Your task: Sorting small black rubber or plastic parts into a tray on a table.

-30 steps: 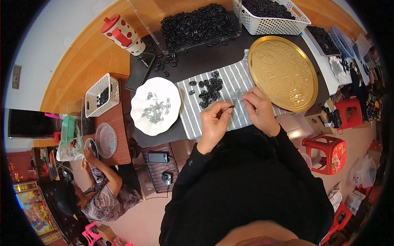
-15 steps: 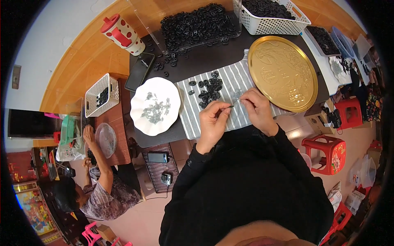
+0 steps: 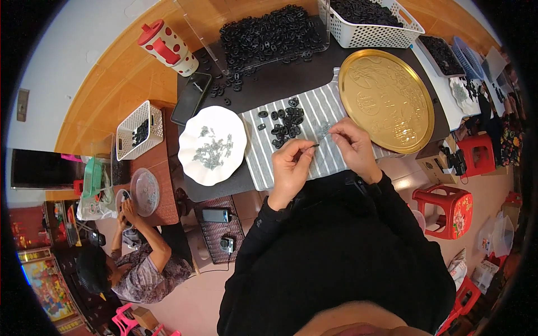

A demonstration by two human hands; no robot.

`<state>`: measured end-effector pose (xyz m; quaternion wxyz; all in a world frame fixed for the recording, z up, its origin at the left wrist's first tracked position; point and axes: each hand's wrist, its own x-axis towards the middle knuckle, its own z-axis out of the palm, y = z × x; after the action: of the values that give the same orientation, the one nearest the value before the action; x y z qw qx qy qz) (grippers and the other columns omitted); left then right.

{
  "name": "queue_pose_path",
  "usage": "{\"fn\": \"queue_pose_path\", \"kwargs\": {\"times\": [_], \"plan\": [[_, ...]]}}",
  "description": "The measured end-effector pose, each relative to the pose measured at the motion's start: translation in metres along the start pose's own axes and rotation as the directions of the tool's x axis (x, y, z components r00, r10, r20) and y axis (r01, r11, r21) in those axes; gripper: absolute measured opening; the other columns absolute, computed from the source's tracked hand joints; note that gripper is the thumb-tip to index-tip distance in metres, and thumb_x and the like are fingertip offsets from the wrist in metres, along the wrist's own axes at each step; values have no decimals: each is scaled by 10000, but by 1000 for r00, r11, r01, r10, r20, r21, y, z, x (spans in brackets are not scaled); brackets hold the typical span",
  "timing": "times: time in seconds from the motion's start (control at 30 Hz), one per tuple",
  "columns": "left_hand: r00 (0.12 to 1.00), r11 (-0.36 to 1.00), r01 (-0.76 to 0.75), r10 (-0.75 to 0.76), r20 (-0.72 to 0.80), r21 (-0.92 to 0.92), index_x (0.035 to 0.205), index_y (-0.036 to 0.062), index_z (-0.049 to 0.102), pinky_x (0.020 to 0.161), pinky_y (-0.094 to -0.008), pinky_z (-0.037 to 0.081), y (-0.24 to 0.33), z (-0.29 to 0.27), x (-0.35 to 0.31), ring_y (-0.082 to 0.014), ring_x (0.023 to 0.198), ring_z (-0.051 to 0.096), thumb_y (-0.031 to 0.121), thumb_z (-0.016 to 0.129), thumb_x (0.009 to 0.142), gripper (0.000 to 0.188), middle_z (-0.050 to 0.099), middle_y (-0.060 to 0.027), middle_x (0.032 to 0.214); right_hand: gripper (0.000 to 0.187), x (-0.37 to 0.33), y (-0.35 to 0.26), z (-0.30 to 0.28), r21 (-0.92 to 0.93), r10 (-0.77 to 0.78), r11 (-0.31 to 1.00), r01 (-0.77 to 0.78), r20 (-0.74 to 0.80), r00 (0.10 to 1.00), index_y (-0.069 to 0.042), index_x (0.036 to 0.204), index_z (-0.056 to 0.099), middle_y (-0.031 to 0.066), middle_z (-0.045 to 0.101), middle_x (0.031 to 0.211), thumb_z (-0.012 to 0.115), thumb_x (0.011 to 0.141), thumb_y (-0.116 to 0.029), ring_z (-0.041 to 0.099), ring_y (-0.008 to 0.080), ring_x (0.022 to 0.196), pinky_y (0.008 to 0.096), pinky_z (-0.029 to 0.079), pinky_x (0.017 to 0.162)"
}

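A small dark oval piece (image 3: 315, 145) is pinched between the thumb and forefinger of my left hand (image 3: 290, 171). To its right, my right hand (image 3: 357, 152) has thumb and forefinger drawn together beside a little heap of tiny clear-grey pieces (image 3: 323, 127); what its fingertips hold is too small to make out. Both hands are over a grey-and-white striped cloth (image 3: 259, 165). Just beyond my left hand lies a cluster of black oval two-holed pieces (image 3: 290, 119). On the left, a white scalloped plate (image 3: 189, 126) carries many small clear-grey pieces (image 3: 212, 152).
A gold tray (image 3: 386, 101) lies at the right. Behind are a clear bin of black pieces (image 3: 269, 33) and a white basket (image 3: 381, 35). A phone (image 3: 192, 98) and a spotted tumbler (image 3: 171, 47) stand at the left. Another person (image 3: 148, 269) works at a side table (image 3: 168, 190).
My right hand has shifted very slightly; my left stays in place with the dark piece. The other person's hands have come together closer to their body.
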<state>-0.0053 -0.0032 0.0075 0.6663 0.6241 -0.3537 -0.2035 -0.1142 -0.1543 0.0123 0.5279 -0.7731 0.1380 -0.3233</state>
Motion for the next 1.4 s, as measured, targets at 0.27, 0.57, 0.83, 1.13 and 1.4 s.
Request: {"fn": "queue_pose_path", "kwargs": {"times": [0.27,0.57,0.83,1.13,1.4], "plan": [[1000,1000,8,-8,-6,6,940,-41,660,640,-196,422,1,0,0,-45,720,523,-43,630,878,69,595,0,833,131,2,-7,7,-67,21,998,-22,-8,1000,25,957,616,47,558,823,556,865,97,527,116,739,245,418,667],[1000,998,4,-5,-10,-61,932,-28,670,651,-194,435,1,-2,0,-45,738,545,-52,649,863,75,634,-17,887,249,3,-17,-3,-484,-285,828,283,71,956,14,977,638,125,624,835,580,755,109,608,289,779,361,486,688],[982,945,161,-183,-50,-286,923,-14,657,538,-198,472,6,-2,-2,-82,640,617,-59,641,867,74,673,-53,778,205,0,-29,-4,-689,-244,581,433,361,900,12,948,619,101,536,814,571,749,19,559,313,860,396,472,702],[994,964,79,-97,-57,-253,944,-26,658,592,-186,431,0,-1,-1,-42,697,570,-60,638,868,86,626,-18,826,69,1,-23,5,120,126,983,-142,127,984,6,928,607,63,583,849,569,884,44,563,142,761,261,435,694],[997,969,50,-62,-41,-243,957,-30,660,607,-180,412,-2,-1,-2,-28,709,522,-73,641,860,108,592,4,851,38,0,-16,26,241,182,948,-208,127,975,8,921,608,27,581,848,572,911,13,531,84,790,231,426,715]]}}
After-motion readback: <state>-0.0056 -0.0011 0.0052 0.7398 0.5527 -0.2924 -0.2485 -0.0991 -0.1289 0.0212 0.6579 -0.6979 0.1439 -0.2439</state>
